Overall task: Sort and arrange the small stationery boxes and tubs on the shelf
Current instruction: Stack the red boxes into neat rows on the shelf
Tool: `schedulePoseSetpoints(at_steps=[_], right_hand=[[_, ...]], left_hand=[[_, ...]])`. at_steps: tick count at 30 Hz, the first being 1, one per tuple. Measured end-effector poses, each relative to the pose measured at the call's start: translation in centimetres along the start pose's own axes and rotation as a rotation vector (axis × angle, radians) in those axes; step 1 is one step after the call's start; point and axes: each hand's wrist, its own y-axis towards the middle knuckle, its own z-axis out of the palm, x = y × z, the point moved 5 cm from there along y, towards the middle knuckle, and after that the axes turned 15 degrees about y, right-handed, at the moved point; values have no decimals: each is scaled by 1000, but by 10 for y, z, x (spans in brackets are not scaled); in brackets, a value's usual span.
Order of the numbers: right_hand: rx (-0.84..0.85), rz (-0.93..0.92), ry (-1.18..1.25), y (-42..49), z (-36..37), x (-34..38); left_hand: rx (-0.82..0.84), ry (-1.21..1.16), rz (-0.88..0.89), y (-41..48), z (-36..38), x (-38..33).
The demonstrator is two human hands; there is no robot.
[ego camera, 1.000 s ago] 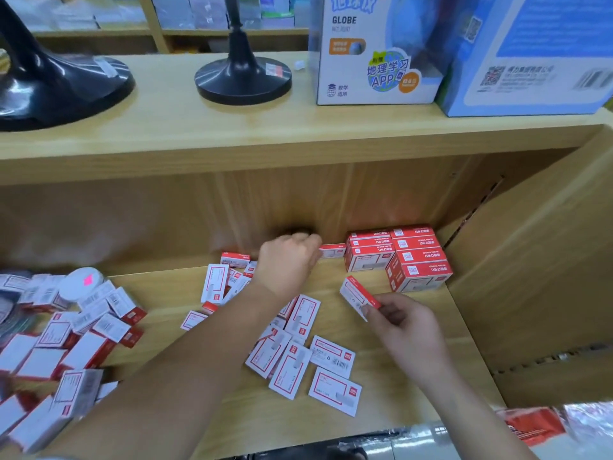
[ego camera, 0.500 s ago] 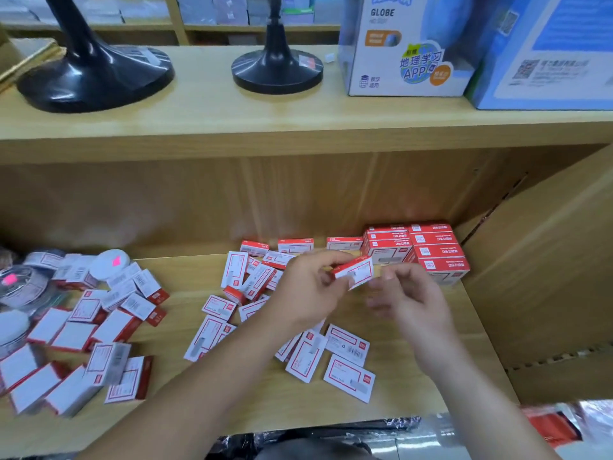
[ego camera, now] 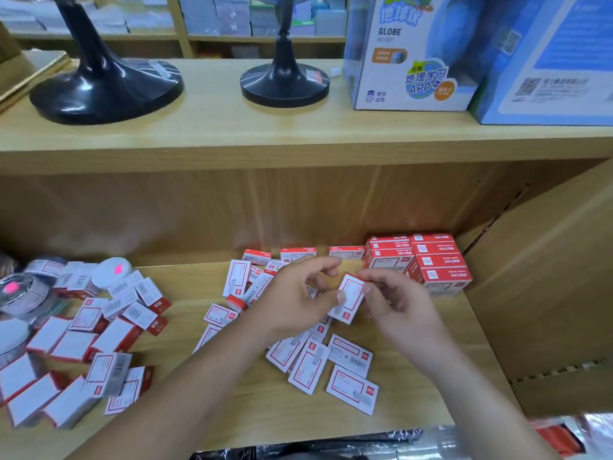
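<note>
Both hands meet over the middle of the lower shelf (ego camera: 431, 360) around one small red-and-white box (ego camera: 351, 298). My left hand (ego camera: 298, 300) presses its thumb on the box's left edge, and my right hand (ego camera: 394, 303) pinches its top right corner. A neat stack of the same boxes (ego camera: 421, 260) stands in the back right corner. A short row of boxes (ego camera: 298, 253) lines the back wall. Several loose boxes (ego camera: 331, 366) lie flat below my hands. More scattered boxes (ego camera: 99, 333) and round tubs (ego camera: 111, 272) lie at the left.
The upper shelf carries two black stand bases (ego camera: 106, 88) (ego camera: 284, 84), a white globe carton (ego camera: 408, 54) and a blue carton (ego camera: 557, 61). A wooden side panel (ego camera: 547, 277) closes the shelf on the right. Plastic-wrapped goods (ego camera: 331, 449) lie under the front edge.
My left hand drew back from the row at the back wall and joined my right hand on the box. The box was passed between the hands and turned upright.
</note>
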Motion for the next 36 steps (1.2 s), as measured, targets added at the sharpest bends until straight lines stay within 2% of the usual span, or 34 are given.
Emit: schedulePoseSetpoints(at_steps=[2, 4, 7, 9, 10, 12, 14, 17, 19, 23, 27, 36], right_hand=[[59, -73, -112, 4, 5, 5], [22, -81, -73, 8, 3, 5], [-25, -18, -43, 11, -4, -5], [40, 47, -96, 11, -4, -12], [60, 72, -85, 11, -4, -16], [63, 92, -74, 13, -6, -22], [48, 80, -120, 19, -9, -25], [-73, 40, -91, 29, -16, -26], [-167, 26, -109, 32, -24, -31], [-149, 96, -245, 26, -38, -55], [-109, 119, -208, 22, -43, -62], [-23, 143, -183, 9, -46, -67]], left_hand=[[-20, 37, 78, 0, 1, -7], [-55, 57, 119, 0, 1, -11], [-25, -123, 36, 3, -3, -7], [64, -279, -54, 2, -2, -3], [81, -272, -63, 3, -2, -1], [56, -145, -47, 7, -3, 4], [23, 87, 17, 14, -3, 8], [-79, 512, 194, 29, -4, 6], [-178, 650, 222, 41, -5, 8], [-214, 748, 154, 60, 9, 14], [-264, 787, 86, 67, 19, 21], [-333, 868, 166, 71, 25, 13]])
